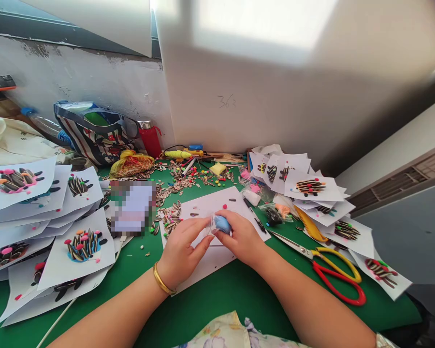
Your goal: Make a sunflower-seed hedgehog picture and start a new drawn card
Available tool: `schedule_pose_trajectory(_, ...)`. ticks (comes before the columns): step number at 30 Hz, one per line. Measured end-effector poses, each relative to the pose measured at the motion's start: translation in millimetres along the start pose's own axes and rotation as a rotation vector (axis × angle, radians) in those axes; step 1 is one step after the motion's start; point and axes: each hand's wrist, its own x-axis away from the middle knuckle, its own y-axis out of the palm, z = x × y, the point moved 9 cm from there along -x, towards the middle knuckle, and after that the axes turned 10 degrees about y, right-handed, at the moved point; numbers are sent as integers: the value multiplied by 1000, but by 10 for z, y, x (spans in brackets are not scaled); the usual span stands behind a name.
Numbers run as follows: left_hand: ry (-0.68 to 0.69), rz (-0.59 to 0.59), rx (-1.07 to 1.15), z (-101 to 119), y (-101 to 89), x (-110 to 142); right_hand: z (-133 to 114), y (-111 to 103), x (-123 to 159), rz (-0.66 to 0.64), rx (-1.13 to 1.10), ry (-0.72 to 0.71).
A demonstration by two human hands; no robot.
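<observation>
A lump of blue modelling clay (223,224) in a clear plastic wrapper is held in front of me above a white sheet of paper (217,198). My right hand (245,240) is closed around the lump, thumb and fingers pressed on it. My left hand (185,246), with a gold bangle (161,282) at its wrist, pinches the clear wrapper at the lump's left side. On the sheet lie a few sunflower seeds (232,199) and a small red ball (224,206). Black pens (260,224) rest at its right edge.
Paper stacks with seed hedgehogs stand left (81,244) and right (313,187). Scissors (311,253) with red and yellow handles lie right. A phone (132,208) with a white cable is at left. Loose seeds (172,186), a red bottle (150,137) and a bag (94,130) sit behind.
</observation>
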Motion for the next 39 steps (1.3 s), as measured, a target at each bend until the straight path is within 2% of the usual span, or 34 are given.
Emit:
schedule_pose_trajectory(3, -37, 66, -3, -31, -66, 4, 4, -28, -4, 28, 20, 8)
schedule_pose_trajectory(7, -89, 55, -24, -78, -58, 20, -1, -49, -3, 66, 78, 1)
schedule_pose_trajectory(11, -68, 14, -25, -56, 3, 33, -2, -22, -5, 90, 194, -8)
schedule_pose_trajectory(16, 3, -129, -5, 92, 143, 18, 24, 47, -17, 99, 344, -21)
schedule_pose_trajectory(21, -53, -172, 63, 103, 181, 30, 58, 99, -27, 57, 354, 3)
schedule_pose_trajectory(23, -134, -138, 134, 18, 168, 52, 48, 95, -22, 49, 325, 4)
schedule_pose_trajectory(28, -328, 48, 350, -230, 108, 99, 2, 61, -2, 59, 248, -8)
schedule_pose_trajectory(31, -417, 106, 481, -325, 127, 104, -16, 53, 2, 59, 224, -16)
schedule_pose_trajectory(35, -471, 151, 567, -383, 121, 93, -24, 38, 4, 63, 191, -30)
schedule_pose_trajectory(39, -419, 135, 440, -372, 53, 62, -39, 50, 14, 52, 169, -61)
